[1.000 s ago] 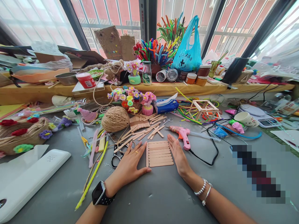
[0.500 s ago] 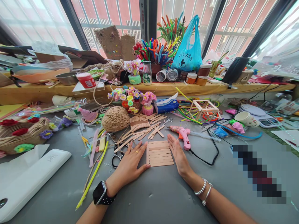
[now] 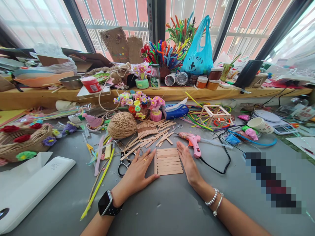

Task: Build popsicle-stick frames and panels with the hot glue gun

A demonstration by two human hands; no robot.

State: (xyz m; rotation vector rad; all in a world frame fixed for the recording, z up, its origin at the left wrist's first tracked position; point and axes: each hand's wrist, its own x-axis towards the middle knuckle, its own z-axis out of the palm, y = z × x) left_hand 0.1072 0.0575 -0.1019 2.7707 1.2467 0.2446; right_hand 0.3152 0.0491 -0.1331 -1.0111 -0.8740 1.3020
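Observation:
A square panel of wooden craft sticks (image 3: 169, 161) lies flat on the grey table, its sticks set side by side with one upright stick along the left edge. My left hand (image 3: 141, 170) rests at that left edge, fingers spread, thumb at the lower left corner. Along the right edge my right hand (image 3: 187, 162) stands on its side, fingers stretched out against the stick ends. Just right of it lies a pink glue gun (image 3: 194, 143). Loose craft sticks (image 3: 157, 139) are scattered behind the panel, and black-handled scissors (image 3: 122, 168) lie partly behind my left hand.
A ball of twine (image 3: 122, 125) and a bundle of sticks (image 3: 147, 131) sit behind. A stick-frame cube (image 3: 215, 116) stands back right. The glue gun's black cord (image 3: 227, 165) loops on the right. A white power bank (image 3: 36, 193) lies at left, near a yellow-green pipe cleaner (image 3: 98, 185).

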